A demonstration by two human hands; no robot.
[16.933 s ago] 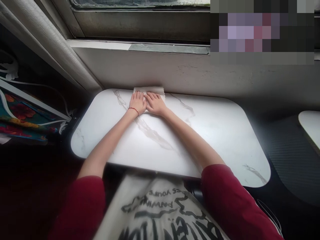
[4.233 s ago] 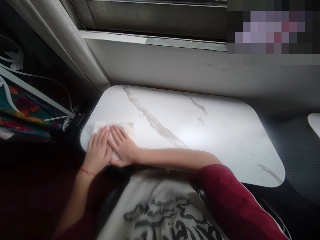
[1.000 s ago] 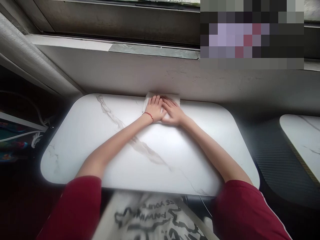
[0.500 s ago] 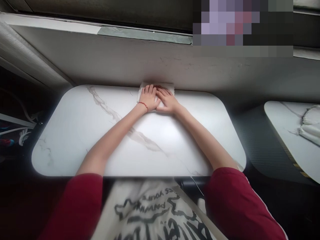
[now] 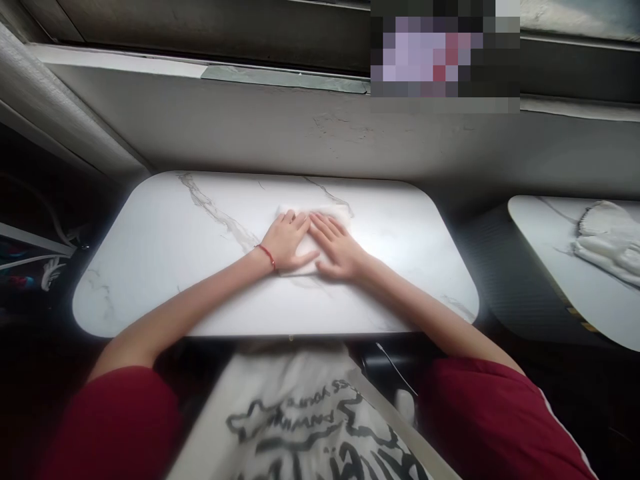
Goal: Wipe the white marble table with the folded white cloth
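A white cloth point(image 5: 306, 261) lies flat near the middle of a white marble-patterned table point(image 5: 145, 247). My left hand point(image 5: 287, 241), with a red bracelet at the wrist, rests palm down on the cloth's left side. On its right side my right hand point(image 5: 339, 247) presses down too. Both hands have their fingers stretched out and thumbs apart, with the fingertips of the two hands almost meeting. The cloth's middle shows between the thumbs; the rest is partly under the palms.
Behind the table rises a grey wall point(image 5: 240, 127) with a ledge point(image 5: 285, 79) on top. To the right, a second marble-patterned table point(image 5: 545, 227) carries a bunched white cloth point(image 5: 607, 243). Cables point(image 5: 50, 270) hang at the left. A blurred patch covers the upper right.
Both hands and the cloth under them have come back from the table's far edge toward me, to the middle of the top. My elbows have spread outward.
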